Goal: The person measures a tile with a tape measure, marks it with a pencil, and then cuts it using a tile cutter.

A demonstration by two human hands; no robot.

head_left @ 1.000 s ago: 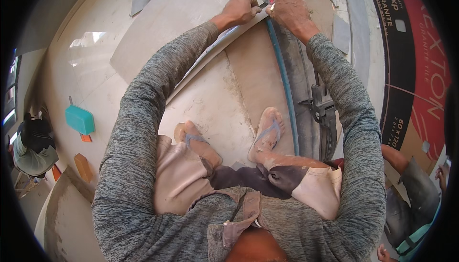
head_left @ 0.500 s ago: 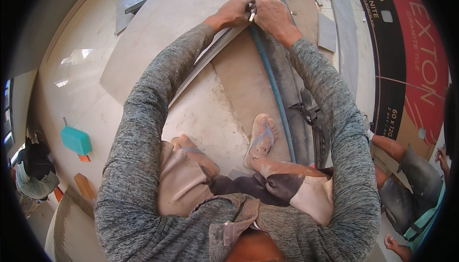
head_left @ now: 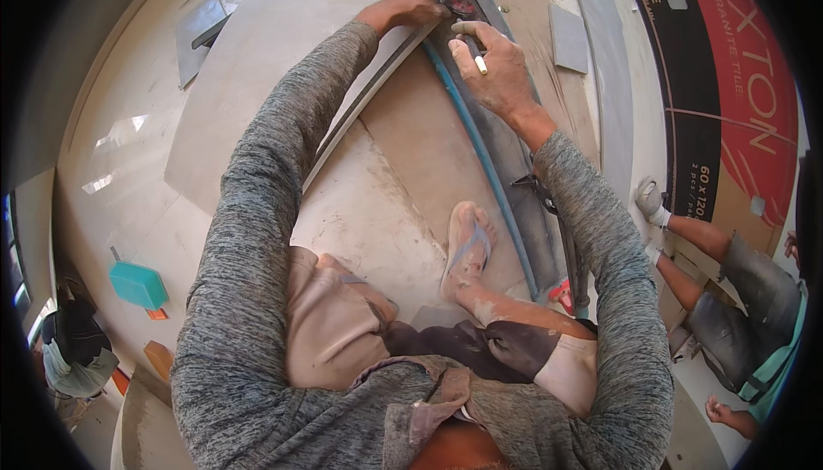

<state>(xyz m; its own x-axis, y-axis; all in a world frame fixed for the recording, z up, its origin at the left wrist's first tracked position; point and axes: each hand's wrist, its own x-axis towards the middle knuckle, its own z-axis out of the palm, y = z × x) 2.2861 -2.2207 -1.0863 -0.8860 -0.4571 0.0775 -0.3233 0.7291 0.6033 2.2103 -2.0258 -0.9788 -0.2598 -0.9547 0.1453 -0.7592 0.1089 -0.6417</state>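
Observation:
A large pale tile [head_left: 283, 50] lies at a slant, its long edge running under my left forearm. My left hand [head_left: 417, 0] is at its far right corner, fingers curled beside a small red and dark object [head_left: 460, 2]; what they grip is partly hidden. Just to the right and nearer, my right hand [head_left: 495, 71] is closed around a marker [head_left: 481, 65], dark with a white end. Between the hands and my feet runs a thin blue strip [head_left: 471, 118] along a dark, dusty board.
A grey tile piece [head_left: 567, 39] lies right of my hands. Farther right stands a black and red tile carton [head_left: 720, 67]. Another person's legs [head_left: 703, 247] are at the right. A teal box-shaped thing [head_left: 137, 284] sits on the floor at left. A black clamp-like tool [head_left: 540, 191] is under my right forearm.
My hands, together at the tile corner before, have come apart. My right hand has drawn back nearer with the marker. The red object now shows. The other person's legs have shifted at right.

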